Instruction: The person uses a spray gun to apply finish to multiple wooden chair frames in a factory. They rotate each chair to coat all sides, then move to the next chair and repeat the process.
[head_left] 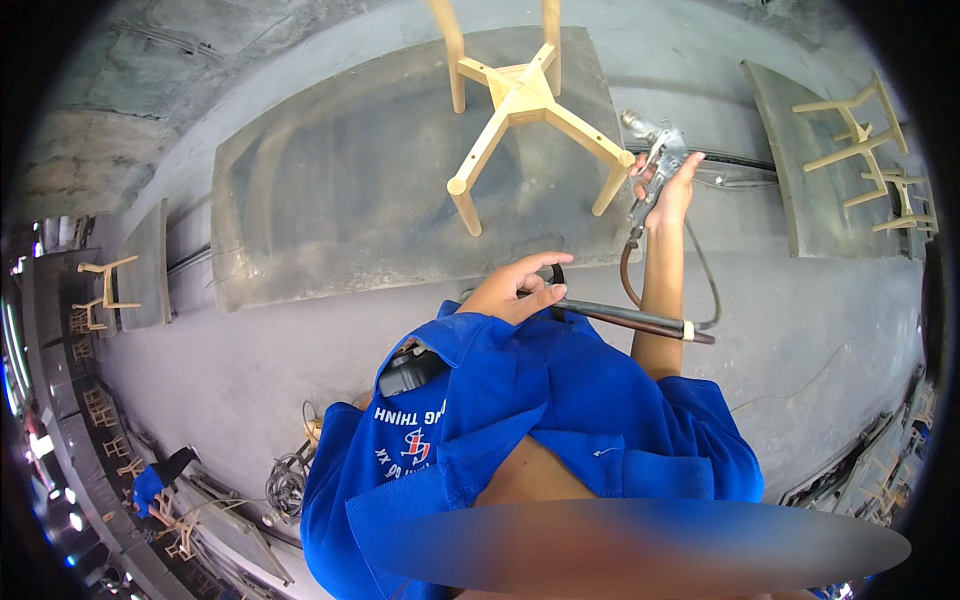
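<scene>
While the right hand (pixel 668 190) grips a metal spray gun (pixel 655 160), the hoses hang loose.
Left hand (pixel 515 290) is closed around the dark hose bundle (pixel 620 318). The pale wooden chair frame (pixel 525 100) hangs near the grey panel's (pixel 330 190) upper right corner; the gun, seemingly just beside one leg, could knock it, or the hose could snag.

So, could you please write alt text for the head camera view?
A person's right hand holds a metal spray gun beside an unfinished wooden chair frame on a grey board. The left hand grips its dark hose near a blue shirt.
</scene>
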